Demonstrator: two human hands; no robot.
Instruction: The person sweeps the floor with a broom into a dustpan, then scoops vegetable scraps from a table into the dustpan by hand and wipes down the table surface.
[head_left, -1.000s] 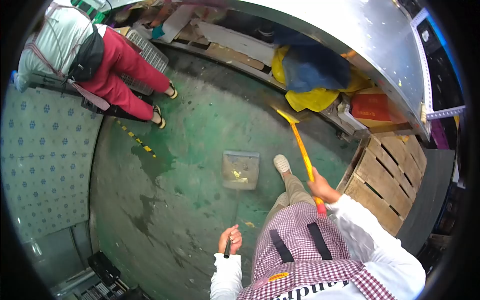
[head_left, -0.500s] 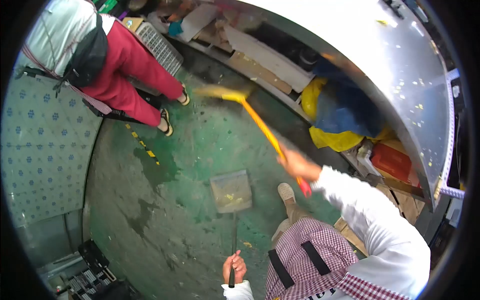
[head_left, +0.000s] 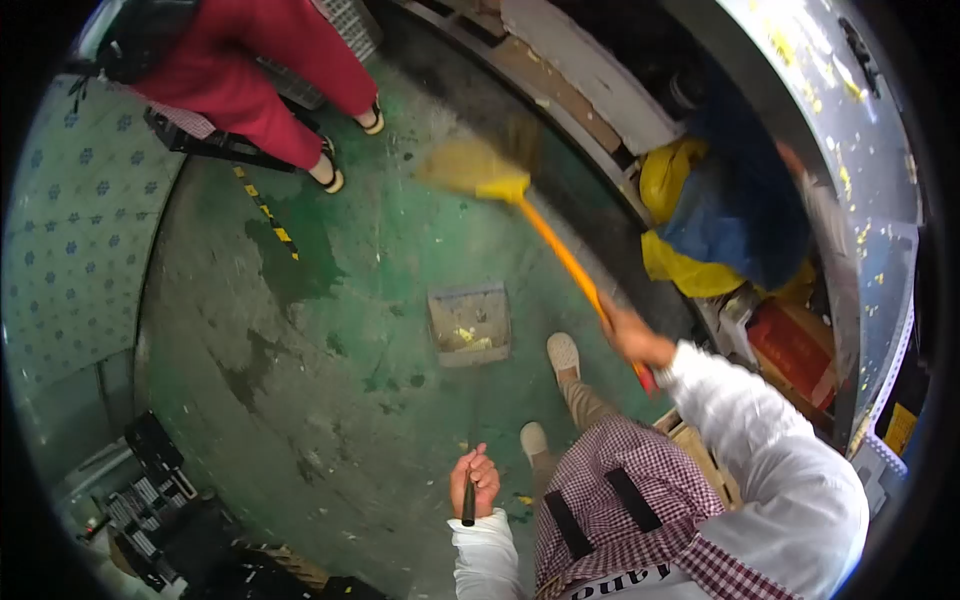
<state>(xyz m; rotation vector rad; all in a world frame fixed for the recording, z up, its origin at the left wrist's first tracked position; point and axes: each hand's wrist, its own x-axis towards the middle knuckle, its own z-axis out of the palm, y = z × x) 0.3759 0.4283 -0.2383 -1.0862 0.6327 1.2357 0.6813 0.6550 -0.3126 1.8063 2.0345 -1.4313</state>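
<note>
My left hand (head_left: 474,478) is closed round the black handle of a dustpan (head_left: 468,325), whose pan lies on the green floor with small yellow scraps in it. My right hand (head_left: 636,338) grips the orange handle of a broom (head_left: 503,188) near its red end. The yellow broom head is over the floor beyond the dustpan, blurred by motion, its bristles pointing left.
A person in red trousers (head_left: 290,60) stands at the upper left. Low shelving with yellow and blue cloths (head_left: 725,225) runs along the right under a metal table (head_left: 885,250). Black crates (head_left: 150,500) are at the lower left; a wooden pallet is partly behind my apron.
The broom head has swung from the shelf side towards the left, with my right arm reaching farther out. The view has shifted, and the person's upper body has left the frame.
</note>
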